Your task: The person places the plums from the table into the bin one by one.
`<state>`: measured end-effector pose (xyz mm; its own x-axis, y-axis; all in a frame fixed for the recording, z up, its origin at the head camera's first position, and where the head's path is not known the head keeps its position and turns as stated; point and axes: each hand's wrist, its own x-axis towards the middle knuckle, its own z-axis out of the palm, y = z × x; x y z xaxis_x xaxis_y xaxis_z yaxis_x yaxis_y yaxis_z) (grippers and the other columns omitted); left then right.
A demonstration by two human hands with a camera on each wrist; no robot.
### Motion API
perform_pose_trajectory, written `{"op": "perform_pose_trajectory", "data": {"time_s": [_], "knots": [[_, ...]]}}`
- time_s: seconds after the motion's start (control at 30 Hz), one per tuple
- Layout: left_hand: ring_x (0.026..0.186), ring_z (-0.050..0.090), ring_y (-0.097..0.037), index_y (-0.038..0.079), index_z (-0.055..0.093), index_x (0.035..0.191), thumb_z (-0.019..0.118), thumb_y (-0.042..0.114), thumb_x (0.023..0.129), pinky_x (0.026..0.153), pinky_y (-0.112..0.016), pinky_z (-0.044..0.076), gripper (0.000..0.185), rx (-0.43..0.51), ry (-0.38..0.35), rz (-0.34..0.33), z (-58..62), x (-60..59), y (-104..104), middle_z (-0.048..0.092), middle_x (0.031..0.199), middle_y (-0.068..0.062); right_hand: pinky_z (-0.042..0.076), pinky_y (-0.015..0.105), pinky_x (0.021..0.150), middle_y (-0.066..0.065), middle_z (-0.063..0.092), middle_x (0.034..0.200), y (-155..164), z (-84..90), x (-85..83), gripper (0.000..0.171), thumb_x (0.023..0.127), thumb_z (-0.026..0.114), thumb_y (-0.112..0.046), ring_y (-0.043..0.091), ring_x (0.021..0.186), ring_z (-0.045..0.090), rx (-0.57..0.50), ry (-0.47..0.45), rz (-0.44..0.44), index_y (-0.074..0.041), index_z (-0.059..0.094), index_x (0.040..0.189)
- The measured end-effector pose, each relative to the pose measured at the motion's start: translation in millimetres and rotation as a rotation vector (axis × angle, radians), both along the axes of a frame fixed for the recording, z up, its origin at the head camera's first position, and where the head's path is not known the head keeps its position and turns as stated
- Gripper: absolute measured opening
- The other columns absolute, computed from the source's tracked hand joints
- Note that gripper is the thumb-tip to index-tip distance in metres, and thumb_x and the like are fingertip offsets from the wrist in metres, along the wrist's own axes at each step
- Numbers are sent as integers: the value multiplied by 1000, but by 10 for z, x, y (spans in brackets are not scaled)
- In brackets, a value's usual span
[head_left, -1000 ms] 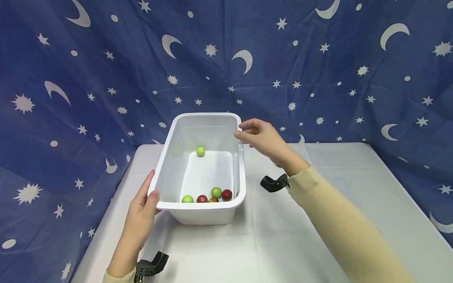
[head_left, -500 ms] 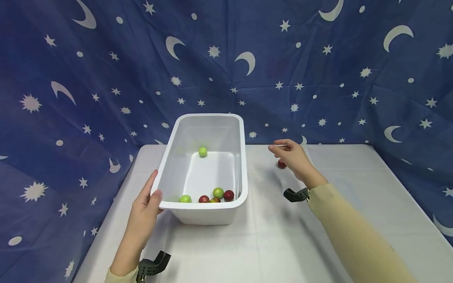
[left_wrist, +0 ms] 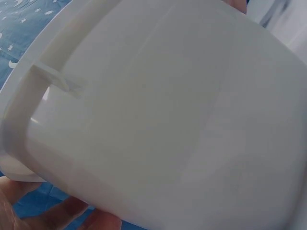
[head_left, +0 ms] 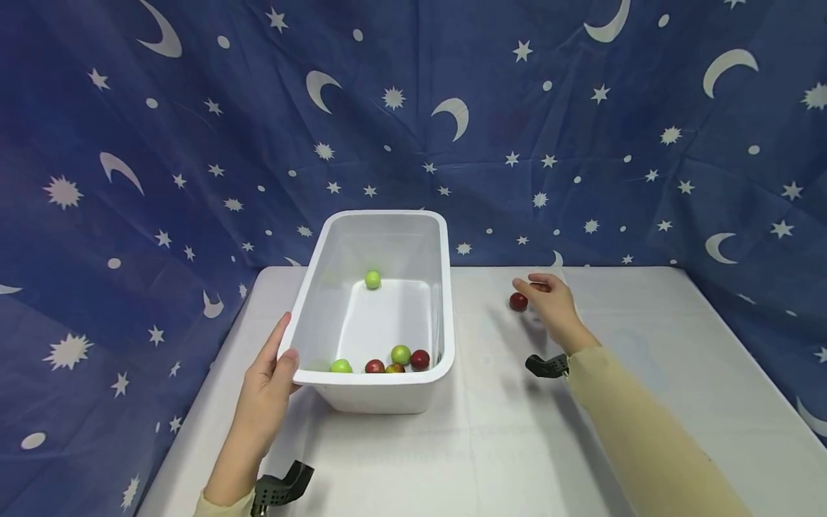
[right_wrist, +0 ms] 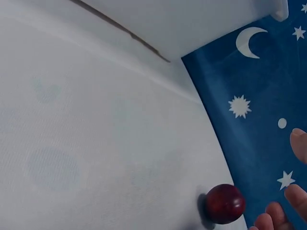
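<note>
A white plastic tub (head_left: 371, 398) stands slightly tilted on the table, with several small green and red round fruits inside. My left hand (head_left: 263, 391) grips the tub's near-left corner, thumb over the rim; the left wrist view is mostly filled by the tub's outer wall (left_wrist: 144, 110). To the right of the tub lies a dark red round fruit (head_left: 518, 301). My right hand (head_left: 554, 309) hovers just beside it, holding nothing. In the right wrist view, thumb and fingers (right_wrist: 295, 197) are apart, with a gap to the dark red fruit (right_wrist: 224, 203).
Inside the tub, one green fruit (head_left: 372, 280) lies toward the far end. A green fruit (head_left: 400, 355), a red fruit (head_left: 420, 360) and others gather at the near end. White cloth (head_left: 646, 323) covers the table; a blue star-and-moon curtain (head_left: 491, 179) hangs behind.
My right hand has moved from above the tub's right rim, rightward and down, to beside the dark red fruit, which has come into view. My left hand keeps its grip on the tub.
</note>
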<state>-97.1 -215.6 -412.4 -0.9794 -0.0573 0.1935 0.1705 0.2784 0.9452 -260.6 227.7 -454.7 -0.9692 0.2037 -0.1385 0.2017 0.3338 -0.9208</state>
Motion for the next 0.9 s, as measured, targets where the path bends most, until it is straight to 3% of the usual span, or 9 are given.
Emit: {"op": "perform_pose_trajectory", "data": {"time_s": [0.23,0.57,0.73,0.9], "knots": [[124,43,-37,32,29,153,40,24,105,81,-26,50,49,12,7,-3,-9,3,1,29,153,-9,41,49,98,18,40,139,34,-105,10,80,87,68,-50,33,120,43,-45,-60,-11,-10,36,149],[123,44,-38,33,30,152,41,25,105,81,-28,50,49,5,7,-1,-23,-4,2,31,153,-9,38,48,102,18,40,142,8,-221,-30,78,89,67,-44,32,126,41,-88,-124,0,-9,33,150],[123,44,-38,31,29,153,41,26,105,81,-30,50,50,-10,6,-1,-30,-8,3,31,153,-10,36,46,105,19,39,144,18,-268,-32,77,91,67,-38,32,129,39,-71,-151,16,-6,30,151],[123,45,-37,37,30,151,42,27,105,80,-30,51,49,-31,10,14,-25,-11,-7,31,153,-9,38,44,104,20,39,143,30,-323,-59,74,92,66,-35,32,127,40,-22,-159,25,-4,31,149]]}}
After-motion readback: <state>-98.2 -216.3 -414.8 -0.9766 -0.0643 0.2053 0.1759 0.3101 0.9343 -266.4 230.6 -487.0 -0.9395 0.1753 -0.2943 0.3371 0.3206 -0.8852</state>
